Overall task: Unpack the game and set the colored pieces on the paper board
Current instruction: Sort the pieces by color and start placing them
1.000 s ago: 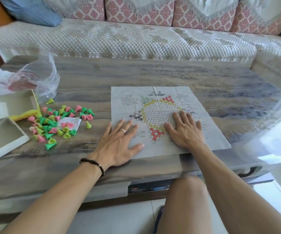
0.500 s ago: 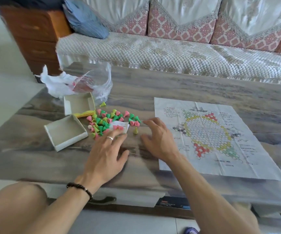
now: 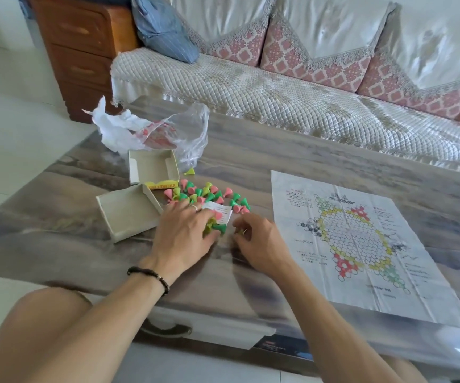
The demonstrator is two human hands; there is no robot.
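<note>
Paper board (image 3: 361,239) lay flat and unfolded on the table (image 3: 278,150), to the person's right; no pieces stood on it yet. The colored pieces (image 3: 209,193) — pink, green and yellow cones — sat in a loose heap to the left of the board, just beside the two open box halves (image 3: 129,211), with a small printed slip (image 3: 219,211) among them.

Left hand (image 3: 184,233) rested on the near edge of the heap, fingers spread and fairly straight, covering several cones and part of the slip; no grip visible. Right hand (image 3: 256,239) hovered between heap and board, fingers curled inward with something small and yellowish at the fingertips — probably one piece pinched, though too small to be sure.

Key relation: the heap lay away and to the left of the right hand's fingers, the board immediately to its right. Right hand was therefore the nearer carrier to the board; left was nearer the supply. Cones lay tipped at mixed angles, so each would likely need righting before standing on a printed cell.
</note>
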